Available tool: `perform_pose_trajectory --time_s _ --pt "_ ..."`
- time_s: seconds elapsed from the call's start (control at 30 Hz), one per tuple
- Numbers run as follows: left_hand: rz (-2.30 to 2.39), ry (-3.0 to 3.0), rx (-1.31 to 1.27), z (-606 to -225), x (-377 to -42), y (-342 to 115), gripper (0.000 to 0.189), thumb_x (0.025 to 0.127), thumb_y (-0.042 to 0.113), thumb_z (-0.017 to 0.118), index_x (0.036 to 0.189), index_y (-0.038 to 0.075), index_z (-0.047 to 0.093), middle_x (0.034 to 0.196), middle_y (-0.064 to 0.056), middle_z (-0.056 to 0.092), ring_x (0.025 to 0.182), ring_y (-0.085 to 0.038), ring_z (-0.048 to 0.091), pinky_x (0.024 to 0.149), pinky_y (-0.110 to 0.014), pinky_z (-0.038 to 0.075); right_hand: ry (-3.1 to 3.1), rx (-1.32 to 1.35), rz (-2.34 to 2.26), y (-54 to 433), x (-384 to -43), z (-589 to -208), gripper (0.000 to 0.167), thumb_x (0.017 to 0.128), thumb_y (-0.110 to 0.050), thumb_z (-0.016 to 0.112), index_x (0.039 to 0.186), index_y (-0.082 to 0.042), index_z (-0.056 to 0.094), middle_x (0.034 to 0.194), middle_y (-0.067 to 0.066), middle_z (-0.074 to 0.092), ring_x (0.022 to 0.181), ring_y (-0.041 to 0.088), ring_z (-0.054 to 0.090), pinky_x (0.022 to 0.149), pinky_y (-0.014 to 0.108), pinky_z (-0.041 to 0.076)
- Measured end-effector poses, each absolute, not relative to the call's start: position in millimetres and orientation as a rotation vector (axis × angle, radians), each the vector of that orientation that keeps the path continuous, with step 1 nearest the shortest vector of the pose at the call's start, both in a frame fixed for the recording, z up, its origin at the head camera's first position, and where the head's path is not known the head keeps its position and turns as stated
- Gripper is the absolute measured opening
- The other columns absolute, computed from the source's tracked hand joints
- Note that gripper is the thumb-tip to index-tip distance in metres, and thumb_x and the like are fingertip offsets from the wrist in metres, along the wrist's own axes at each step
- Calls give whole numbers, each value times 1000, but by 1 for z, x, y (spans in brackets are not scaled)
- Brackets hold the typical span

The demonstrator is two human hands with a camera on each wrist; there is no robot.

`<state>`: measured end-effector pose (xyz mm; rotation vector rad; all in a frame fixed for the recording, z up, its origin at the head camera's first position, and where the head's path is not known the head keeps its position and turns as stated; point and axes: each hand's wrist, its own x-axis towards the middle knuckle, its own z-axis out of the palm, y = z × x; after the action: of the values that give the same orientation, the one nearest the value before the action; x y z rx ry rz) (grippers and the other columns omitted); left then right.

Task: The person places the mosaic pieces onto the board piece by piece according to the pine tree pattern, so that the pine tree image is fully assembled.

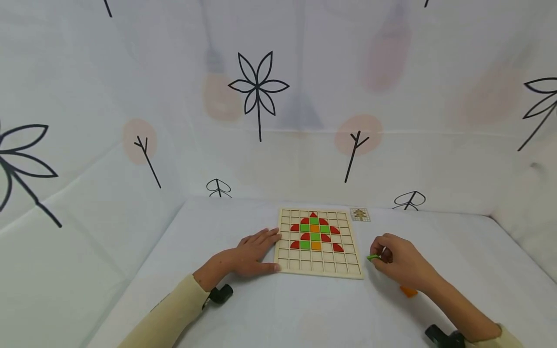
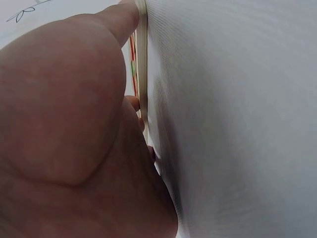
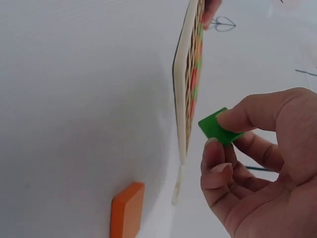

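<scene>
A wooden grid board (image 1: 321,267) lies flat on the white table, with red, green and orange pieces set in its squares in a tree-like pattern. My left hand (image 1: 254,253) rests at the board's left edge, fingers straight, thumb and fingertips touching the rim. To the right of the board, my right hand (image 1: 402,261) is raised over the table. Its thumb and fingers pinch a green square tile (image 3: 218,127), apart from the board. Beneath the right forearm an orange square tile (image 1: 408,291) lies on the table.
A small card (image 1: 359,214) printed with a tree on a grid lies beside the board's far right corner. White cloth (image 1: 300,159) with plant drawings hangs behind the table and along its sides.
</scene>
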<state>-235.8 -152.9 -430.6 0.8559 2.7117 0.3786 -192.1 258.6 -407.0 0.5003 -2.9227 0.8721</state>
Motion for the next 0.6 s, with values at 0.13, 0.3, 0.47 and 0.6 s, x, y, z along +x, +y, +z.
perform_pose_trajectory --time_s 0.13,0.3,0.47,0.6 --pt "366 2712 852 -431 -237 -153 90 103 67 55 172 24 16 179 6 8 165 -25 4 127 -58 21 -2919 503 903 249 -198 -406 18 87 -2 79 92 -15 67 81 -2 58 77 17 53 62 25 45" --pt "361 2716 859 -431 -237 -153 90 103 68 54 172 24 16 179 7 8 165 -24 4 127 -58 21 -2909 538 948 237 -203 -405 15 90 -3 79 95 -13 68 81 -3 60 77 17 54 63 24 47" --pt "362 2717 861 -432 -237 -155 90 103 68 53 172 25 15 179 7 7 165 -24 4 127 -59 21 -2865 594 983 227 -213 -406 15 93 -3 78 101 -12 70 87 -3 65 80 16 57 67 24 51" --pt "374 2713 864 -432 -237 -155 90 103 68 54 172 24 15 179 6 7 165 -25 5 127 -59 21 -2835 617 1003 219 -222 -408 15 95 -2 76 103 -13 71 91 -3 67 81 16 58 70 25 52"
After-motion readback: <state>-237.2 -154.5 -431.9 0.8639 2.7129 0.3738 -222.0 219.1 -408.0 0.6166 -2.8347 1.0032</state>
